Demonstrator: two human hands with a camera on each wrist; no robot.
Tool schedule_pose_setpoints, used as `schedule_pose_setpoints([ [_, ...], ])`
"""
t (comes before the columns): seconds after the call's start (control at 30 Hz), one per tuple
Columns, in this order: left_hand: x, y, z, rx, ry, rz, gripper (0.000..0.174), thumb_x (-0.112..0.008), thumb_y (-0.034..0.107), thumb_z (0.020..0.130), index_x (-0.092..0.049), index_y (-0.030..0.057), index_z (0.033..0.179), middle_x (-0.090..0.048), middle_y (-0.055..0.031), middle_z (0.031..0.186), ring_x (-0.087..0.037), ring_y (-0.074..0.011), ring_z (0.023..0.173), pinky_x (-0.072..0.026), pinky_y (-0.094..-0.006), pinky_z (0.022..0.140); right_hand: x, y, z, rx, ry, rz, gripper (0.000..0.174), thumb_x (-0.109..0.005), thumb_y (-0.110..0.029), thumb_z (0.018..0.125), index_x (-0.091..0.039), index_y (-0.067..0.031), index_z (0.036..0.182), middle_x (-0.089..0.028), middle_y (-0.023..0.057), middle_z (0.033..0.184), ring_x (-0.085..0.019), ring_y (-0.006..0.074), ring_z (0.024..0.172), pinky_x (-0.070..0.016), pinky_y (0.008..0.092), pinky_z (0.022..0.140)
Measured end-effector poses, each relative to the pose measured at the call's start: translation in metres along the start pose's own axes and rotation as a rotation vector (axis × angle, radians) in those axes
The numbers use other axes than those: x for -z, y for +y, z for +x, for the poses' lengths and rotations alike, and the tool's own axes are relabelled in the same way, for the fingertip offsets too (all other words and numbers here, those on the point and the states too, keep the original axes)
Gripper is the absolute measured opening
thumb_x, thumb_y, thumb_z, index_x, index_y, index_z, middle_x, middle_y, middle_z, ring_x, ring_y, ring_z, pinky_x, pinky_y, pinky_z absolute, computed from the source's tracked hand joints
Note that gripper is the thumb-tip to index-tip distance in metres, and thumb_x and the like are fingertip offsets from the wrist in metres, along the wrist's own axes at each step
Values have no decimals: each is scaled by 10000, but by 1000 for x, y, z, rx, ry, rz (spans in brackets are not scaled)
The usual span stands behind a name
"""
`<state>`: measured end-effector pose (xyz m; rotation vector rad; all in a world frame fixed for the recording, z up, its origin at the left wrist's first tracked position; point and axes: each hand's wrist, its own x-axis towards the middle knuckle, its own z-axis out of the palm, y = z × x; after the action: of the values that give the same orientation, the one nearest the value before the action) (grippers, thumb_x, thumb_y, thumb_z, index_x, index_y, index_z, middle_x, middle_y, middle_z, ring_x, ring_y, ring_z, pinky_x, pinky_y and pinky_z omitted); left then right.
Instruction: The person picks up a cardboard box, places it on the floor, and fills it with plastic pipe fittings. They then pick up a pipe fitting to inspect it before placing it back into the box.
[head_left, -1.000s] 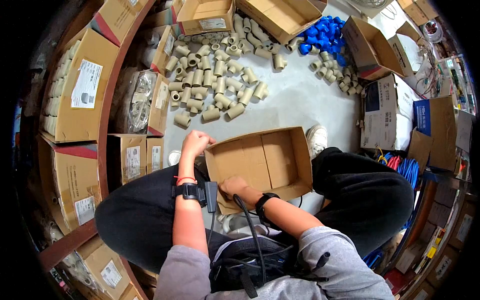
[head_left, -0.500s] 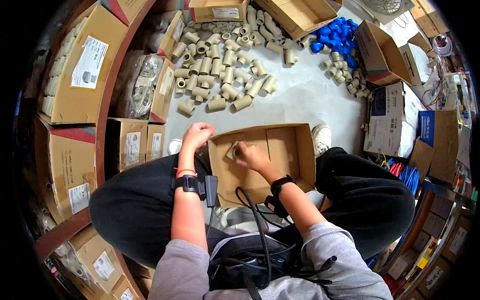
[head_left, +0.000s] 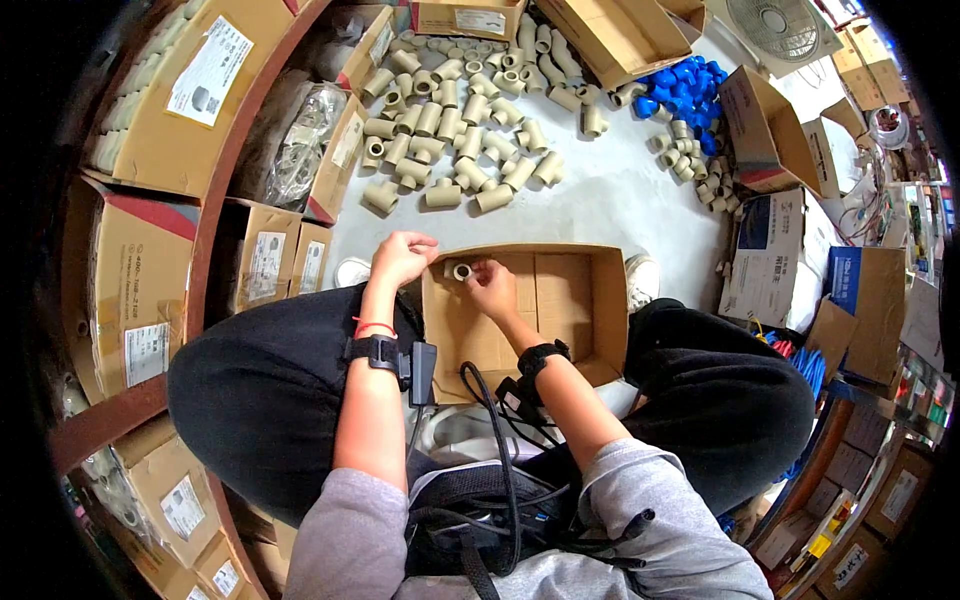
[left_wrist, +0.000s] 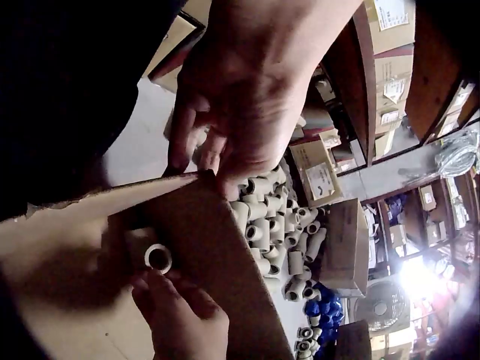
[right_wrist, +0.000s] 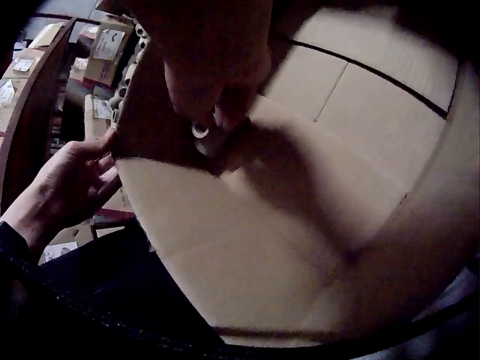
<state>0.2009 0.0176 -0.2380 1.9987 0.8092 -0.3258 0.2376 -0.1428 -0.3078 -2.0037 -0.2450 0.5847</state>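
Observation:
An open cardboard box sits between the person's legs. Its corner is gripped by the left hand, with fingers and thumb at the rim, as the left wrist view also shows. Inside the box, the right hand pinches a beige pipe fitting close to the far left corner. The fitting's round opening faces up toward the head camera. Seen from the right wrist, the fitting lies in shadow, partly covered by the fingers.
Many beige tee fittings are spread over the floor ahead, and blue fittings are heaped farther right. Shelves with cartons line the left side. A white carton stands at right, with a fan behind.
The right hand has moved from the box's near left area to its far left corner, where a fitting now shows in its fingers. The left hand stays at the rim.

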Motion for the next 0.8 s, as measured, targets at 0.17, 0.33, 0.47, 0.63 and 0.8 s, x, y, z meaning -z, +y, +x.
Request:
schedule_pose_setpoints([
  [0.17, -2, -3, -2, -24, 33, 25, 225, -562, 175, 665, -584, 57, 856, -594, -62, 748, -547, -106, 641, -424, -232, 595, 0, 12, 2, 3, -86, 84, 203, -541, -78, 596, -535, 18, 775, -561, 138, 631, -560, 183, 573, -439, 270, 555],
  [0.33, 0, 4, -6, 13, 38, 9, 214, -564, 179, 662, -589, 80, 850, -595, -58, 767, -551, -112, 668, -420, -235, 627, -2, 12, 0, 5, -161, 39, 196, -558, -91, 590, -528, 9, 756, -546, 100, 594, -529, 144, 531, -426, 247, 520],
  [0.47, 2, 7, -9, 23, 29, 2, 208, -564, 187, 669, -590, 88, 850, -596, -55, 767, -552, -114, 682, -415, -238, 646, -10, 10, -7, -41, -272, 237, 248, -565, -61, 580, -500, -2, 812, -527, 69, 599, -507, 110, 552, -417, 241, 520],
  [0.63, 2, 6, -8, 14, 16, 17, 214, -566, 193, 671, -589, 87, 855, -596, -55, 760, -552, -113, 683, -413, -236, 646, -12, 7, -1, -145, -194, 519, 290, -498, 41, 607, -426, 72, 887, -527, 72, 725, -504, 108, 618, -421, 215, 558],
  [0.8, -1, 1, -4, 46, 26, -27, 219, -592, 212, 647, -593, 96, 833, -597, -50, 747, -565, -133, 686, -423, -241, 628, -12, 9, 0, -259, -182, 531, 369, -516, 39, 625, -358, 93, 954, -541, 117, 774, -520, 139, 653, -429, 227, 565],
])
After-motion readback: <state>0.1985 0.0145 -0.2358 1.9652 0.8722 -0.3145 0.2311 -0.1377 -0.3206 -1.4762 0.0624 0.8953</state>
